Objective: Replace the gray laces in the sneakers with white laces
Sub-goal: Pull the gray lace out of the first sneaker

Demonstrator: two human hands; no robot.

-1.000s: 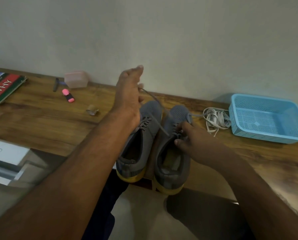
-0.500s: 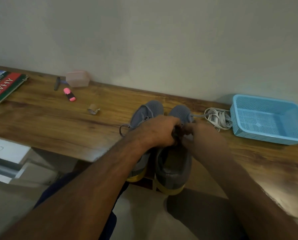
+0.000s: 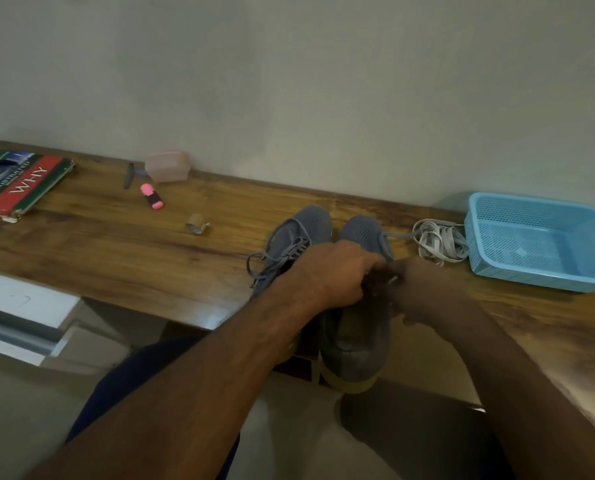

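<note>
Head view: long wooden desk, then the right grey mesh sneaker at its near edge, where my left hand and right hand have now met, curled, apparently pinching its grey lace. A second ago my left hand was raised, drawing lace out. White laces wait far right, untouched.

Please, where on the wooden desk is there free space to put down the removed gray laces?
Bare wood lies between the small cardboard tape roll and the left gray sneaker, and in front of the green-and-red book. It is crowded between the right gray sneaker and the blue plastic basket, where the white lace bundle lies.
</note>
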